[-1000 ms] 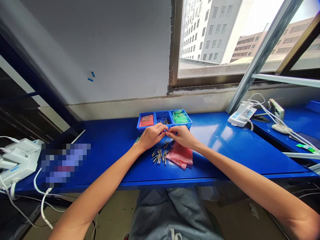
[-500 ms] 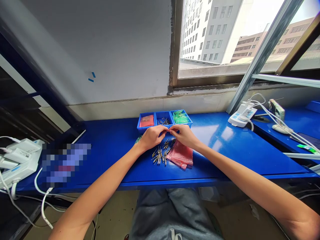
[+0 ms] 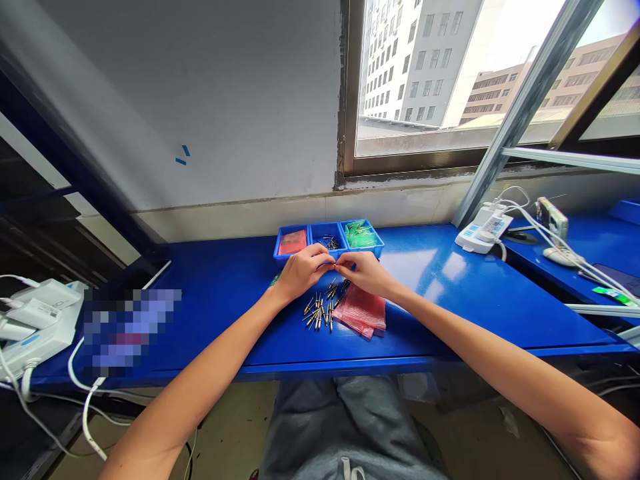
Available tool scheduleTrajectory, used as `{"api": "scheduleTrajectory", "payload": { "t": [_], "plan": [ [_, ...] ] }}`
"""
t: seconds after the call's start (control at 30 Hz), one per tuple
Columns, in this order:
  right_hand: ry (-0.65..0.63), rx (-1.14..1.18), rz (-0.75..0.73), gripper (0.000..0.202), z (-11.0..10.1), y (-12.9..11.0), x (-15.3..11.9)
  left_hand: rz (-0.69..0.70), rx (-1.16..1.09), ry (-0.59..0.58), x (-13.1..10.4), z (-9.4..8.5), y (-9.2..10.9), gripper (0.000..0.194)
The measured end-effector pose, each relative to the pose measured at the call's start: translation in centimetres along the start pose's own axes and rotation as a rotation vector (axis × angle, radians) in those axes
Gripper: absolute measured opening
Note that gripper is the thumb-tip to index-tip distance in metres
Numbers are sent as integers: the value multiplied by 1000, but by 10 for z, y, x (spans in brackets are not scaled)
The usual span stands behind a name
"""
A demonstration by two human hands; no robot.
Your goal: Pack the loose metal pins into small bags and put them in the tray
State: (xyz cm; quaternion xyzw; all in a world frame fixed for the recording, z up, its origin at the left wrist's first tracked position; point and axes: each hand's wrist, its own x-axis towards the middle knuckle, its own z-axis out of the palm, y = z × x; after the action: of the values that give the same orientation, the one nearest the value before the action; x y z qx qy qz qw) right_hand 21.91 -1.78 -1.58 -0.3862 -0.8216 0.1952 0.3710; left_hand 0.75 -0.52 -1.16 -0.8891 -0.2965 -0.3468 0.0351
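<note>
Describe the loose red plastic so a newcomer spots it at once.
On the blue table, find the person's right hand. Just below it in the picture, right of the loose metal pieces, lies crinkled red plastic. Unlike the red pack in the leftmost blue bin, it lies directly on the table.

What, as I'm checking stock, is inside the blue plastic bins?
Left: flat red plastic film; middle: slim, dark metallic pieces; right: crumpled green plastic film. Anything beneath is covered; the left hand partly blocks the middle bin.
</note>
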Motion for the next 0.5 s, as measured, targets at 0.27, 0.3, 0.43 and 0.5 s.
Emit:
{"api": "scheduleTrajectory", "payload": {
  "t": [0.27, 0.3, 0.43, 0.5],
  "plan": [
    [-8, 52, 16, 22, -2, -2, 1, -14, 44, -124, -1, 1, 3, 9],
    [-7, 56, 22, 25, -2, -2, 1, -18, 46, -134, 0, 1, 4, 9],
    [35, 72, 45, 25, -2, 0, 2, -25, 18, -97, 0, 2, 7, 14],
    [37, 87, 58, 18, -2, 2, 2, -33, -12, -64, 0, 2, 7, 14]
  ]
}}
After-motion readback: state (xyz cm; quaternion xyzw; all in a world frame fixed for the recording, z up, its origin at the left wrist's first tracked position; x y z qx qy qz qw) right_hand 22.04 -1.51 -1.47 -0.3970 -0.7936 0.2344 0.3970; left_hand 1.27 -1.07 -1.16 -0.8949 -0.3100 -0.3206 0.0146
